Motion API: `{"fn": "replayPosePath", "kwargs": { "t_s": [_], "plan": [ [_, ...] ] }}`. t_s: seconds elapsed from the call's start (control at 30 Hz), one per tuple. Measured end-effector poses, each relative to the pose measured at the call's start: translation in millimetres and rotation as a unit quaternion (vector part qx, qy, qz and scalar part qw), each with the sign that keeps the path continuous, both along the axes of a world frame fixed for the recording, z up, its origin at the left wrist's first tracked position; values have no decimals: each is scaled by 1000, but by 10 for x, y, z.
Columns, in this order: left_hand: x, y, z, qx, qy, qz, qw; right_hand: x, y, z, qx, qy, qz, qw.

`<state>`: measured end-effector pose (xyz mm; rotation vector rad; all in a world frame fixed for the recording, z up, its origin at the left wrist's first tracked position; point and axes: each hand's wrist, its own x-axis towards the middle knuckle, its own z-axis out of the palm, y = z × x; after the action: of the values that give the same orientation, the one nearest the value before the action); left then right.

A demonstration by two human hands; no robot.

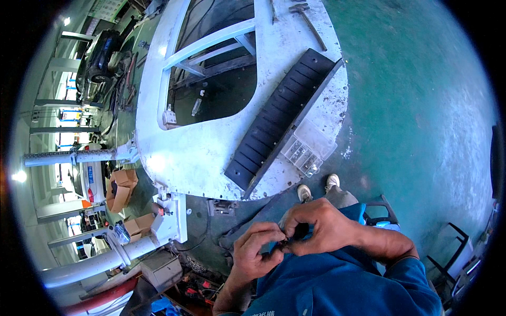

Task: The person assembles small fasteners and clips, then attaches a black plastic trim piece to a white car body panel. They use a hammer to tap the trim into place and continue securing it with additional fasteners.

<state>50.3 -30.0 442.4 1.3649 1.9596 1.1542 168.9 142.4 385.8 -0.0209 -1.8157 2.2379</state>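
Close in front of my blue shirt, my left hand [257, 253] and my right hand [322, 227] meet with their fingertips. Both are closed in a pinch around something small and dark; it is too hidden by the fingers to name. Beyond them, a long black ribbed plastic piece [279, 118] with a raised edge lies slantwise on the white metal frame bench [195, 152]. Beside its near right side sits a clear compartment box [303, 158], lid open, with small parts in it. Neither hand touches the bench.
A hammer [310, 26] lies at the bench's far right. A large cutout opens the bench's middle. Left are white pipe arms [84, 263], cardboard boxes [121, 188] and parked cars [90, 176]. A black-armed chair [383, 210] stands at my right, on green floor [411, 121].
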Motion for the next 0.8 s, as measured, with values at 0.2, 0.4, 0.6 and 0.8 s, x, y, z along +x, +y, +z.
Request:
{"fn": "replayPosePath", "kwargs": {
  "t_s": [0.2, 0.4, 0.6, 0.8],
  "plan": [
    [-32, 40, 145, -34, 28, -24, 999, 6, 34, 65, 4, -13, 13, 1000],
    [-59, 70, 164, -56, 42, -41, 997, 22, 21, 67, 30, -4, -9, 1000],
    [-61, 88, 183, -74, 26, -45, 996, 36, 35, 84, 55, -6, -2, 998],
    [-44, 107, 186, -89, 19, -47, 995, 15, 75, 71, 26, -1, 34, 999]
  ]
}}
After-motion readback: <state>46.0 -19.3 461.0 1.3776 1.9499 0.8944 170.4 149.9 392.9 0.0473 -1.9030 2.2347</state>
